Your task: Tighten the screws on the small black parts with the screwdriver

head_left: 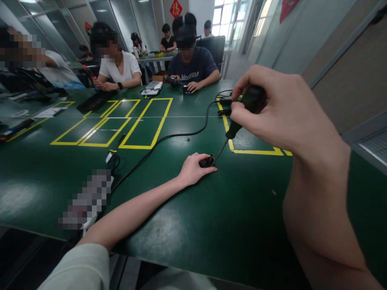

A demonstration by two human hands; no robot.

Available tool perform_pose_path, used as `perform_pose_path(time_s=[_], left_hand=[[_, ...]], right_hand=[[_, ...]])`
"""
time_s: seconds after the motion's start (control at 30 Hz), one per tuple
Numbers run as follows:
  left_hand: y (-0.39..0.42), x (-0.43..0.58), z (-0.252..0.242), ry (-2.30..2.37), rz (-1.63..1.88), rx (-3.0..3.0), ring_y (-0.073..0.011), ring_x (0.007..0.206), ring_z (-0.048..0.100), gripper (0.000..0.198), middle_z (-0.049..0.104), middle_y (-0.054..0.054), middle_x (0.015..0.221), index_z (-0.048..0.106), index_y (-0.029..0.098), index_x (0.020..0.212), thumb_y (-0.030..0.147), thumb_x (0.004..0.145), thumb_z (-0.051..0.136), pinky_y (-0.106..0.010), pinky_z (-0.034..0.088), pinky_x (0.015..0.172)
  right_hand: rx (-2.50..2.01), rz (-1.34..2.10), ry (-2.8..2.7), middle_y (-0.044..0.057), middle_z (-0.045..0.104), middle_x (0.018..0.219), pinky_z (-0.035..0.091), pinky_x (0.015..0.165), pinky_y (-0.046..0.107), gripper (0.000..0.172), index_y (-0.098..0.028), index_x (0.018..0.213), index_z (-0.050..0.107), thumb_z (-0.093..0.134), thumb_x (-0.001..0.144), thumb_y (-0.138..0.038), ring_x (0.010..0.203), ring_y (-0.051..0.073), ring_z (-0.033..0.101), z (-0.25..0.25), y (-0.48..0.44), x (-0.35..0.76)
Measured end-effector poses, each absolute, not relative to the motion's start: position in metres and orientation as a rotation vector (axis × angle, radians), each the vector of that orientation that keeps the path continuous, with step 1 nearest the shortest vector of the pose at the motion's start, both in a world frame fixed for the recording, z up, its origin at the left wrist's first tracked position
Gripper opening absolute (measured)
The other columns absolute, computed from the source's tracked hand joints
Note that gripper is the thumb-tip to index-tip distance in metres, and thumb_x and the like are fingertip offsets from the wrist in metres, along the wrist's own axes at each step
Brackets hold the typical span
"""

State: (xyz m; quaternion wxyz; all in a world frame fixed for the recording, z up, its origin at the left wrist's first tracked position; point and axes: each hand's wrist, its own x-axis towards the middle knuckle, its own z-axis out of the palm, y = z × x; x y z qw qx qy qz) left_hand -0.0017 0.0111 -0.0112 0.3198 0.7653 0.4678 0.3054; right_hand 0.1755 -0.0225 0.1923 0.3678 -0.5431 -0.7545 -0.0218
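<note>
My right hand (266,104) is wrapped round the dark handle of a screwdriver (234,128). Its thin shaft slants down to the left, and the tip reaches a small black part (207,162) with a short metallic post sticking up; whether the tip touches a screw is too small to tell. My left hand (195,169) pinches that black part against the green table (181,209), fingers on the far side and thumb on the near side. The part's exact kind cannot be made out.
A black cable (169,136) curves across the table to dark objects (224,108) behind my right hand. Yellow tape rectangles (152,146) mark the surface. At left lie a blurred-out device (90,197) and a small coiled cord (113,161). Co-workers (195,64) sit opposite.
</note>
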Motion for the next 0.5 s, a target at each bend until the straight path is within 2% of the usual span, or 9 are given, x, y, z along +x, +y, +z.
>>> perform_pose_path(time_s=[0.07,0.1,0.13,0.2,0.27,0.37,0.43,0.5], left_hand=[[0.011,-0.0016,-0.0121,1.206,0.804,1.974,-0.0164,0.07,0.058,0.036,0.068,-0.001,0.077,0.081,0.017,0.102,0.042,0.078,0.088,-0.028,0.044,0.069],[0.0108,-0.0016,-0.0123,1.193,0.8,1.956,-0.0153,0.067,0.057,0.035,0.066,0.0,0.073,0.081,0.016,0.102,0.042,0.078,0.087,-0.027,0.042,0.067],[0.0107,-0.0016,-0.0123,1.185,0.797,1.943,-0.0144,0.065,0.056,0.035,0.064,0.001,0.07,0.08,0.016,0.101,0.042,0.078,0.087,-0.026,0.041,0.065],[0.0105,-0.0018,-0.0117,1.185,0.793,1.932,-0.0136,0.063,0.055,0.034,0.062,0.003,0.066,0.08,0.016,0.099,0.042,0.078,0.086,-0.026,0.038,0.063],[0.0105,-0.002,-0.011,1.188,0.795,1.93,-0.0134,0.063,0.055,0.033,0.062,0.003,0.065,0.08,0.016,0.098,0.042,0.078,0.086,-0.025,0.038,0.062],[0.0112,-0.0026,-0.0116,1.185,0.805,1.922,-0.0135,0.062,0.054,0.033,0.064,0.002,0.067,0.08,0.017,0.099,0.041,0.078,0.086,-0.025,0.038,0.061],[0.012,-0.0031,-0.013,1.178,0.812,1.917,-0.0136,0.063,0.054,0.034,0.065,0.002,0.068,0.08,0.017,0.1,0.041,0.077,0.086,-0.025,0.038,0.061],[0.0128,-0.0036,-0.0147,1.169,0.818,1.916,-0.0137,0.063,0.054,0.034,0.065,0.002,0.068,0.08,0.017,0.1,0.041,0.077,0.086,-0.025,0.039,0.061]], right_hand=[[-1.384,-0.05,-1.987,0.003,0.068,0.081,0.038,0.065,0.035,0.013,-0.023,0.08,0.062,0.062,0.067,-0.02,0.069,0.019,0.056,0.1935,-0.0252,0.1781],[-1.413,-0.062,-1.998,0.002,0.065,0.075,0.036,0.064,0.034,0.006,-0.023,0.074,0.06,0.062,0.068,-0.022,0.066,0.018,0.054,0.194,-0.0263,0.1786],[-1.458,-0.09,-1.994,0.002,0.06,0.067,0.034,0.062,0.034,0.008,-0.022,0.068,0.058,0.064,0.071,-0.026,0.061,0.016,0.049,0.1945,-0.027,0.1786],[-1.556,-0.186,-1.952,-0.001,0.046,0.054,0.028,0.061,0.033,0.03,-0.021,0.061,0.056,0.066,0.081,-0.041,0.054,0.013,0.038,0.1948,-0.0265,0.1775],[-1.614,-0.234,-1.904,-0.002,0.042,0.051,0.025,0.062,0.032,0.037,-0.02,0.064,0.06,0.067,0.086,-0.048,0.053,0.012,0.036,0.1944,-0.0244,0.177],[-1.519,-0.144,-1.941,0.0,0.059,0.07,0.032,0.064,0.032,0.01,-0.022,0.087,0.066,0.068,0.083,-0.031,0.062,0.015,0.05,0.1931,-0.0226,0.1796],[-1.344,-0.042,-2.032,0.0,0.065,0.084,0.038,0.068,0.032,0.019,-0.024,0.092,0.064,0.063,0.074,-0.017,0.072,0.017,0.057,0.1927,-0.024,0.1818],[-1.232,0.037,-2.112,0.0,0.065,0.085,0.041,0.07,0.033,0.019,-0.024,0.084,0.061,0.061,0.069,-0.014,0.075,0.018,0.059,0.1929,-0.0265,0.1815]])
